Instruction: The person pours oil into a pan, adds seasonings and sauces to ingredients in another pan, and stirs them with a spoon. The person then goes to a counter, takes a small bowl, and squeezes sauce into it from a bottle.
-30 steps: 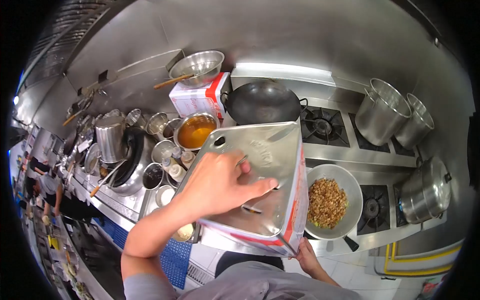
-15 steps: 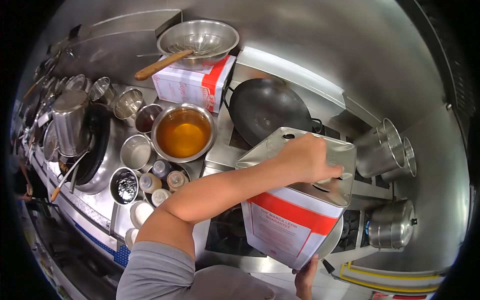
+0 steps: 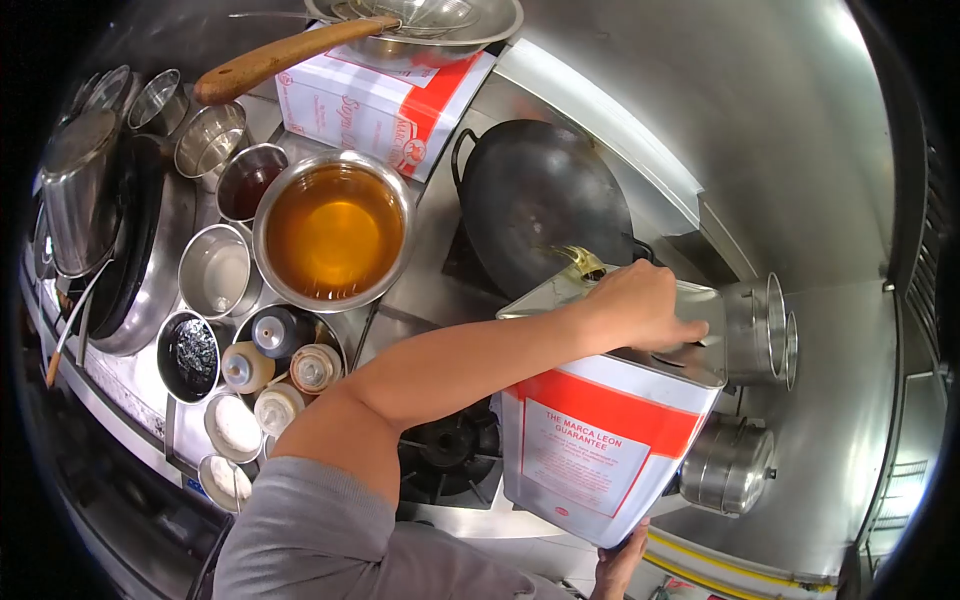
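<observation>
Marca Leon tin [image 3: 590,450], a box-shaped can of thin sheet metal, has a bare silvery top with a raised rim and smooth sides printed white and red; it is tilted toward the wok [image 3: 545,195], a round, deep, dark metal pan with loop handles, and a clear yellowish stream [image 3: 583,262] runs from its far corner into it; the left grip [image 3: 635,305] is clenched on the tin's top, thumb stretched across the metal, though what the fingers hook is hidden; the right grip [image 3: 622,560] touches the bottom edge from below, its fingers partly covered, so I cannot tell how far they close; the left forearm [image 3: 460,370] crosses near a black gas burner [image 3: 450,445] and hides part of the tin's top; on the steel table [image 3: 425,260] to the left sit a shiny bowl [image 3: 408,235] of amber liquid and plastic squeeze bottles [image 3: 315,368]; a second tin [image 3: 330,110] carries a metal bowl with a wooden-handled strainer [image 3: 290,60]; steel pots [image 3: 728,465] stand beyond the tin, partly blocked by it.
</observation>
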Demonstrator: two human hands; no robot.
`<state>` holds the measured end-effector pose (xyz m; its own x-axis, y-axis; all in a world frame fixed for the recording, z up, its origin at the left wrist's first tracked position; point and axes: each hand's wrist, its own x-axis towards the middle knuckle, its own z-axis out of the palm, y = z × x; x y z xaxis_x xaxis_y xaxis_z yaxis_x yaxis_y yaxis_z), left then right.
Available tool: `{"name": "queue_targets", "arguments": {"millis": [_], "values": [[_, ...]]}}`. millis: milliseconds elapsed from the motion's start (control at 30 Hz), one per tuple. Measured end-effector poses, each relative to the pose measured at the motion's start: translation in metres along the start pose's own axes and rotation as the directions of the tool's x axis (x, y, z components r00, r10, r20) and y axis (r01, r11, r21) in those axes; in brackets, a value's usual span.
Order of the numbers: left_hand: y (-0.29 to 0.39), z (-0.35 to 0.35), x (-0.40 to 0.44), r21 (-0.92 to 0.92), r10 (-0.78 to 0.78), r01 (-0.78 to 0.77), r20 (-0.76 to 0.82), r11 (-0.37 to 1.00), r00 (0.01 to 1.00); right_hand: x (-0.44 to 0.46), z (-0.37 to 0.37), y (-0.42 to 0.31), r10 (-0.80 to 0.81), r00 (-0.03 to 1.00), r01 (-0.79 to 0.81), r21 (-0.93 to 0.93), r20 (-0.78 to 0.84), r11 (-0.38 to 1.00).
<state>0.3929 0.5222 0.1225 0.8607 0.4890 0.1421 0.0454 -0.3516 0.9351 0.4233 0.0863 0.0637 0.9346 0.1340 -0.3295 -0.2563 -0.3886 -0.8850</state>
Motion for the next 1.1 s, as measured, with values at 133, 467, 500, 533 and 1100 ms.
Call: {"name": "queue_targets", "arguments": {"millis": [133,467,500,533,1100], "values": [[-0.009,0.0,0.007,-0.033,-0.047,0.046,-0.023,0.998,0.999,0.013,0.002,-0.014,-0.053,0.994,0.053,0.003,0.091,0.999],[-0.01,-0.001,0.011,-0.058,-0.058,0.056,-0.044,0.997,0.997,0.039,-0.02,-0.02,-0.062,0.995,0.067,-0.065,0.077,0.996],[-0.009,-0.001,0.011,-0.055,-0.061,0.059,-0.046,0.997,0.997,0.036,-0.018,-0.023,-0.049,0.996,0.053,-0.061,0.074,0.997],[-0.009,-0.001,0.011,-0.045,-0.073,0.072,-0.036,0.996,0.997,0.035,-0.012,-0.024,-0.045,0.996,0.05,-0.059,0.08,0.997],[-0.019,0.026,0.022,-0.114,-0.045,0.038,-0.058,0.993,0.997,0.038,-0.015,-0.048,-0.212,0.975,0.205,-0.097,-0.063,0.974]]}}
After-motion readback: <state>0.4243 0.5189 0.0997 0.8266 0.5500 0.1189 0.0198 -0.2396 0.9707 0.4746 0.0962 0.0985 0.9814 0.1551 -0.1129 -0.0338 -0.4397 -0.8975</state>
